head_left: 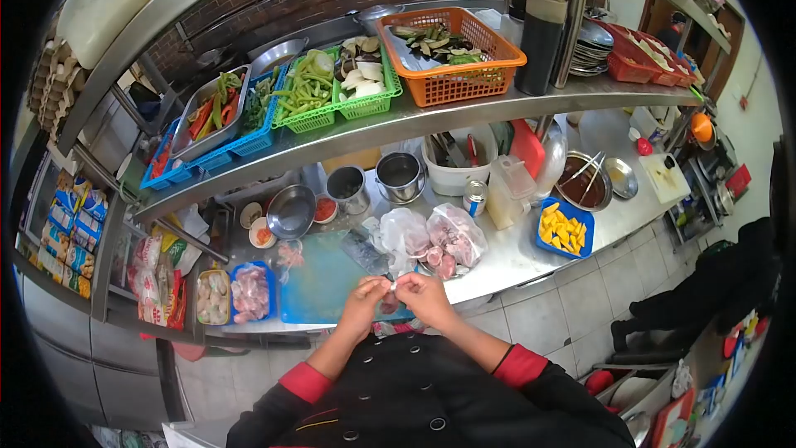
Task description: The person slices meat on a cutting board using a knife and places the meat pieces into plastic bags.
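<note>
Over the front edge of the blue-green cutting board [319,270], my left hand [363,305] and my right hand [423,299] meet with fingertips pinched. Between them is a small whitish bit that looks like the neck of a plastic bag [393,286]. Something reddish, like meat [389,304], shows just below the fingers, mostly hidden. Beyond my hands lie a clear plastic bag of meat chunks [456,241] and a whitish plastic bag [404,231]. Left of these, a cleaver-like broad blade [363,250] rests on the board; its handle is hard to see.
Left of the board stand a blue tray of meat [251,292] and a tub of pale pieces [214,297]. Steel pots [347,189] line the back. On the right are a blue basket of yellow pieces [564,231] and a sauce bowl [584,182]. A shelf [448,115] overhangs the counter.
</note>
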Action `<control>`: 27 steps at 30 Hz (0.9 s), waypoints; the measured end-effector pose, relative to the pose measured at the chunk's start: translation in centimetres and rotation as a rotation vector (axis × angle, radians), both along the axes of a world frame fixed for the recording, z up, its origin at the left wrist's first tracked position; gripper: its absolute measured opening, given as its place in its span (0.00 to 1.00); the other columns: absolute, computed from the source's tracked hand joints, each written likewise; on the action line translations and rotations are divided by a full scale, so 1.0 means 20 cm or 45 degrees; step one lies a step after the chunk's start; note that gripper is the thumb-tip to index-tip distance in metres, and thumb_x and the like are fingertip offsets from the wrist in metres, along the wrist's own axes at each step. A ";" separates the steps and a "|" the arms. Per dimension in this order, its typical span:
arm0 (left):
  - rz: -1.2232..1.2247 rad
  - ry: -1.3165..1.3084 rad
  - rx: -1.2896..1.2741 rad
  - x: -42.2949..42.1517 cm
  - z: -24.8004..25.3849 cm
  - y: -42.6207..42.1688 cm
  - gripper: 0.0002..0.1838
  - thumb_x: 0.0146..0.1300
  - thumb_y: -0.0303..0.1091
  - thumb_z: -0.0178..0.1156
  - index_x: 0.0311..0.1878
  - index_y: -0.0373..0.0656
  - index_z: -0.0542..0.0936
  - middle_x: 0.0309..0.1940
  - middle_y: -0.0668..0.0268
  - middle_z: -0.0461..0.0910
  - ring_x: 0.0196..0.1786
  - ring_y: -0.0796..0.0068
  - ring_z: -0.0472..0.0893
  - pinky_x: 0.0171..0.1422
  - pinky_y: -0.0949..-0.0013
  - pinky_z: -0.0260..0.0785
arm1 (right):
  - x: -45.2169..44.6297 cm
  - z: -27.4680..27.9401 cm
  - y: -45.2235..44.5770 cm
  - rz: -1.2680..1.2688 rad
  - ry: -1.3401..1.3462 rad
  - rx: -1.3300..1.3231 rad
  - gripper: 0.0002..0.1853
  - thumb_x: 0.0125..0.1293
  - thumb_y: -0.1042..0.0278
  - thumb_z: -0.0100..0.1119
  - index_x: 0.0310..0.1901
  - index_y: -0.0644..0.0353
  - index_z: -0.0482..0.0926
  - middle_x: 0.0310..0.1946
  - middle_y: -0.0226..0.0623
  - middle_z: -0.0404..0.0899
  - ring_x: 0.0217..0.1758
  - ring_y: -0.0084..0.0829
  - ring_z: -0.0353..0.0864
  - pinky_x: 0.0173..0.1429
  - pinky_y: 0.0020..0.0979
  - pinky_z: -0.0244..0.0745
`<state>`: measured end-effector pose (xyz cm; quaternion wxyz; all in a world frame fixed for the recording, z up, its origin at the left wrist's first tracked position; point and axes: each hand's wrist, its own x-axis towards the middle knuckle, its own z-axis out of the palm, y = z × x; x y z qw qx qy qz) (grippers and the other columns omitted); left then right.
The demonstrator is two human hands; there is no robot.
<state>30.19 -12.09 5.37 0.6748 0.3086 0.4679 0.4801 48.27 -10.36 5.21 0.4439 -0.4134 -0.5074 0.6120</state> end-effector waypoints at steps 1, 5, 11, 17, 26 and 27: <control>0.010 0.369 0.221 0.00 0.00 -0.01 0.10 0.72 0.34 0.65 0.42 0.37 0.89 0.48 0.66 0.80 0.54 0.73 0.80 0.59 0.67 0.72 | 0.01 0.03 0.00 -0.019 0.030 -0.027 0.06 0.67 0.72 0.68 0.41 0.64 0.84 0.31 0.27 0.85 0.32 0.14 0.80 0.35 0.23 0.74; -0.011 0.886 0.489 0.04 0.01 -0.03 0.08 0.69 0.32 0.67 0.41 0.38 0.90 0.45 0.66 0.82 0.50 0.73 0.79 0.57 0.69 0.70 | 0.07 0.12 -0.03 0.021 -0.300 0.123 0.06 0.67 0.71 0.68 0.41 0.64 0.85 0.28 0.28 0.85 0.30 0.14 0.80 0.34 0.23 0.74; 0.090 0.854 0.313 0.05 -0.04 0.02 0.08 0.69 0.32 0.65 0.40 0.39 0.88 0.37 0.65 0.84 0.48 0.69 0.82 0.57 0.66 0.73 | 0.06 0.10 0.01 -0.021 -0.388 0.266 0.05 0.67 0.72 0.67 0.41 0.64 0.85 0.28 0.31 0.86 0.30 0.19 0.82 0.35 0.25 0.77; 0.058 0.599 0.350 0.14 -0.05 0.05 0.11 0.74 0.33 0.59 0.52 0.36 0.83 0.41 0.62 0.80 0.46 0.68 0.82 0.54 0.66 0.74 | 0.09 0.17 0.12 0.079 -0.050 0.086 0.05 0.70 0.75 0.64 0.44 0.66 0.82 0.32 0.31 0.85 0.33 0.18 0.83 0.39 0.24 0.79; -0.331 0.621 0.191 0.27 0.19 0.21 0.16 0.80 0.40 0.57 0.57 0.38 0.81 0.42 0.63 0.82 0.42 0.77 0.84 0.45 0.71 0.79 | 0.26 0.31 0.20 -0.231 -0.204 0.555 0.12 0.69 0.74 0.67 0.51 0.65 0.80 0.42 0.37 0.84 0.40 0.26 0.84 0.42 0.26 0.79; -0.328 0.618 0.187 0.28 0.19 0.24 0.16 0.80 0.40 0.57 0.57 0.38 0.81 0.42 0.63 0.82 0.42 0.77 0.84 0.45 0.71 0.79 | 0.28 0.30 0.19 -0.226 -0.206 0.552 0.12 0.69 0.74 0.67 0.51 0.65 0.80 0.42 0.37 0.84 0.40 0.26 0.84 0.42 0.26 0.79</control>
